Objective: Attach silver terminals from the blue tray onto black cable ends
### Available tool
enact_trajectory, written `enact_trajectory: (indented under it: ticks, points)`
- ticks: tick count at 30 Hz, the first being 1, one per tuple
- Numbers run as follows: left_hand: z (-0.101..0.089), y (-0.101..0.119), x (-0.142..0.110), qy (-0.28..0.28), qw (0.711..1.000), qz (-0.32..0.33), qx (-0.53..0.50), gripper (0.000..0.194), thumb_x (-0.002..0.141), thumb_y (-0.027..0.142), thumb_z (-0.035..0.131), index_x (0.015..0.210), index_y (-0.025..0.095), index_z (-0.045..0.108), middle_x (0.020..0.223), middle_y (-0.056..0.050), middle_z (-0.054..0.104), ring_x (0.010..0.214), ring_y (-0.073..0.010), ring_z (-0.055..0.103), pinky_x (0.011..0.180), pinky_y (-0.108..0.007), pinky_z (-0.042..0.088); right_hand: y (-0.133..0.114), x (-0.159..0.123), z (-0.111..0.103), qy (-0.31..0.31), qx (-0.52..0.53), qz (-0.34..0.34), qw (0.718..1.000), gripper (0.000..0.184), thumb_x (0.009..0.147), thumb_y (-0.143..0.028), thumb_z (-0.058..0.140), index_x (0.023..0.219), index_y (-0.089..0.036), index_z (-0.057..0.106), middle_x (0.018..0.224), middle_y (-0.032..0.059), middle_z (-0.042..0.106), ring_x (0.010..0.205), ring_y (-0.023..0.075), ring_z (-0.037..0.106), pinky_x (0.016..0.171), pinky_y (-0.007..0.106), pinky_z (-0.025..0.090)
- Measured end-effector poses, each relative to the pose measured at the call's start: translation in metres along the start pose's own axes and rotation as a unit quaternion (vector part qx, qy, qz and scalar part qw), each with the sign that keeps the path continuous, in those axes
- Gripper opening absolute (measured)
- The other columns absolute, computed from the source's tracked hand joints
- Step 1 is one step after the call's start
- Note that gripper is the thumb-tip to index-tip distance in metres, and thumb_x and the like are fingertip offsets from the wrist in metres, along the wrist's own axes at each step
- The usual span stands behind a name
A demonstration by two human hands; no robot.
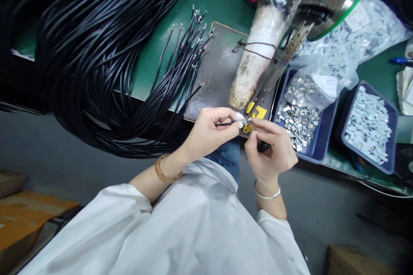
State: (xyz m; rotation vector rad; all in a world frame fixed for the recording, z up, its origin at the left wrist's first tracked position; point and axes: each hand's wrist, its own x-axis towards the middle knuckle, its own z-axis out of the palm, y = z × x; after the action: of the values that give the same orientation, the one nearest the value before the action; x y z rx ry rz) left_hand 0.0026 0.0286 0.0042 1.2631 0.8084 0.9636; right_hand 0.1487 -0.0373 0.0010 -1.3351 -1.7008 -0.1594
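Observation:
My left hand (pixel 211 131) is closed in a pinch on a black cable (pixel 226 124), near the front edge of the bench. White wraps cover its thumb and forefinger tips. My right hand (pixel 272 148) meets it from the right, thumb and fingers drawn together at the cable's end. Whatever small piece sits between those fingertips is too small to name. Just beyond both hands lie yellow pieces (pixel 259 112), below the tip of a long metal arm (pixel 280 66). A dark plate (pixel 216 64) lies beneath them on the green bench.
A big bundle of black cables (pixel 87 51) hangs over the bench edge on the left, stripped ends on the plate. A wrapped white tube (pixel 254 60) slants down ahead. At right stand a blue bin (pixel 325 135) of metal pieces and another bin (pixel 392 137) of pale pieces.

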Motion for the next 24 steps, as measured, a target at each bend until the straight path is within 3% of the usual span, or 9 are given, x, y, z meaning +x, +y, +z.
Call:
enact_trajectory:
  ticks: [5,8,12,13,15,18,20,22,24]
  points:
    - [0.001,0.002,-0.004,-0.026,0.999,-0.029,-0.023,0.006,0.078,0.015,0.068,0.078,0.011,0.071,0.053,0.008,0.036,0.048,-0.0037,0.025,0.044,-0.020,0.017,0.000,0.003,-0.002,0.001,0.042,0.052,0.998,0.019,0.085,-0.006,0.067,0.095,-0.021,0.063,0.100,0.0036,0.076,0.091,0.0153,0.074,0.082,0.030,0.062]
    - [0.002,0.002,-0.007,-0.057,0.996,-0.058,-0.045,0.005,0.078,0.015,0.068,0.075,0.011,0.070,0.052,0.007,0.037,0.048,-0.0040,0.028,0.046,-0.020,0.023,-0.001,0.004,-0.004,-0.023,0.055,0.097,0.994,0.018,0.088,-0.009,0.065,0.099,-0.023,0.062,0.091,-0.0004,0.073,0.084,0.0129,0.072,0.073,0.026,0.060]
    - [0.000,-0.001,-0.010,-0.117,0.985,-0.084,-0.096,0.014,0.081,0.021,0.070,0.070,0.011,0.068,0.055,0.003,0.054,0.051,-0.0061,0.044,0.050,-0.020,0.035,-0.004,0.002,-0.004,0.003,0.003,0.037,0.999,0.018,0.087,-0.008,0.067,0.096,-0.022,0.062,0.084,-0.0024,0.071,0.076,0.0104,0.068,0.071,0.023,0.056]
    - [-0.001,-0.003,-0.011,-0.116,0.986,-0.073,-0.098,0.014,0.082,0.023,0.071,0.073,0.011,0.070,0.060,0.000,0.060,0.054,-0.0076,0.050,0.053,-0.020,0.040,-0.004,0.002,-0.004,0.014,0.001,0.032,0.999,0.018,0.087,-0.007,0.067,0.095,-0.022,0.062,0.084,-0.0025,0.070,0.076,0.0102,0.068,0.073,0.023,0.055]
    - [-0.003,-0.003,-0.013,-0.094,0.992,-0.023,-0.077,0.013,0.083,0.025,0.073,0.080,0.012,0.074,0.073,-0.004,0.070,0.066,-0.0114,0.060,0.063,-0.023,0.047,-0.003,0.003,-0.005,0.012,0.039,0.082,0.996,0.014,0.089,-0.010,0.066,0.094,-0.022,0.061,0.083,-0.0035,0.067,0.074,0.0093,0.066,0.069,0.022,0.054]
    - [-0.007,-0.001,-0.016,-0.086,0.995,0.049,-0.008,0.012,0.086,0.023,0.071,0.083,0.014,0.078,0.077,-0.006,0.071,0.069,-0.0122,0.059,0.065,-0.024,0.046,0.000,0.007,-0.009,-0.098,0.180,0.203,0.958,0.007,0.093,-0.018,0.062,0.091,-0.022,0.057,0.079,-0.0056,0.060,0.062,0.0076,0.063,0.056,0.019,0.052]
    - [-0.008,0.002,-0.018,-0.098,0.993,0.053,0.024,0.013,0.086,0.022,0.069,0.083,0.014,0.079,0.069,-0.003,0.065,0.059,-0.0095,0.050,0.056,-0.023,0.039,0.001,0.010,-0.013,-0.174,0.233,0.227,0.930,0.006,0.094,-0.021,0.061,0.090,-0.022,0.056,0.079,-0.0058,0.060,0.058,0.0074,0.063,0.052,0.019,0.052]
    - [-0.009,0.004,-0.019,-0.088,0.995,0.044,0.029,0.013,0.086,0.021,0.068,0.082,0.014,0.079,0.066,0.000,0.060,0.054,-0.0078,0.043,0.050,-0.022,0.034,0.000,0.011,-0.014,-0.178,0.202,0.214,0.939,0.006,0.095,-0.022,0.061,0.090,-0.021,0.058,0.080,-0.0050,0.061,0.062,0.0081,0.065,0.057,0.020,0.055]
    - [-0.008,0.004,-0.020,-0.066,0.997,0.041,0.018,0.012,0.085,0.020,0.068,0.083,0.014,0.078,0.067,0.000,0.058,0.055,-0.0076,0.043,0.050,-0.020,0.034,-0.002,0.008,-0.013,-0.119,0.126,0.185,0.967,0.003,0.095,-0.021,0.061,0.092,-0.021,0.059,0.083,-0.0038,0.063,0.069,0.0091,0.067,0.064,0.021,0.057]
